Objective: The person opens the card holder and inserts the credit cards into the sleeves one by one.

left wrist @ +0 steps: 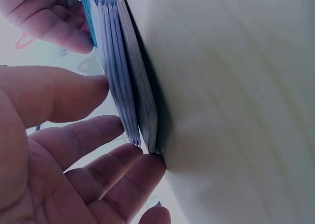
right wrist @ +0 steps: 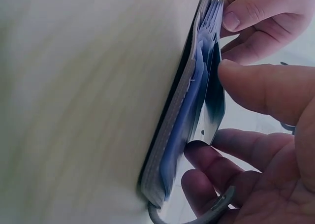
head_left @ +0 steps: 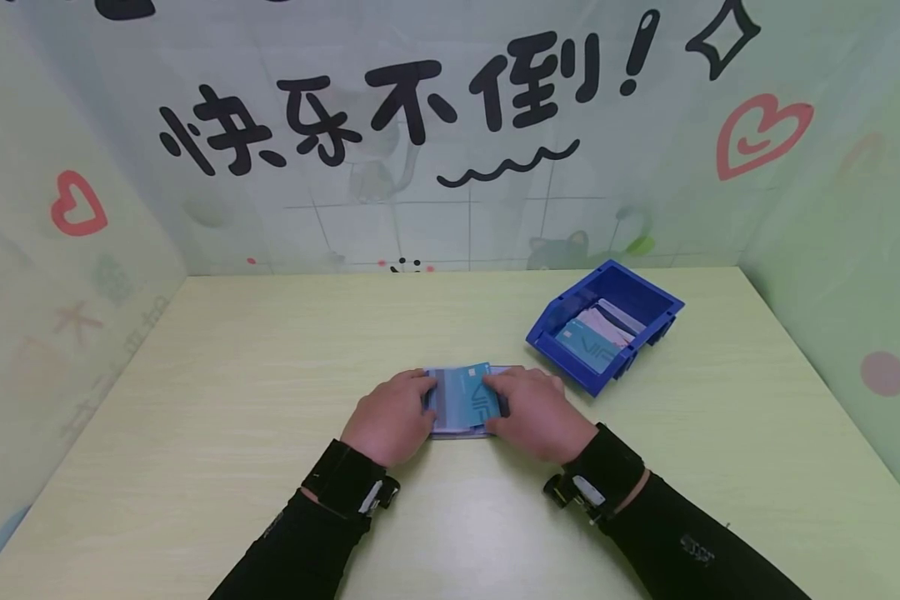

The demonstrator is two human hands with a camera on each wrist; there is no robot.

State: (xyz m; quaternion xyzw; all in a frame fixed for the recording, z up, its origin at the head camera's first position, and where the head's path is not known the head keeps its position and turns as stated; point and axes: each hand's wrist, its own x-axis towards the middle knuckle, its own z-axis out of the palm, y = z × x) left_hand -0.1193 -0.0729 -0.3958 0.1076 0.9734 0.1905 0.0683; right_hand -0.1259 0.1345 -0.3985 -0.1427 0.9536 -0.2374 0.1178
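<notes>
A card holder with several clear plastic sleeves lies open on the table in front of me. A blue card marked VIP lies slightly tilted over its right part. My left hand grips the left edge of the card holder, thumb at the near side and fingers at the far side. With thumb and fingers my right hand pinches the blue card by its right edge. In the right wrist view the card stands a little off the sleeves, and a grey strap curves out from the holder's cover.
A blue plastic bin sits at the back right, beyond my right hand. In it lie another blue VIP card and some pinkish cards. The pale wooden table ends at a printed cloth backdrop.
</notes>
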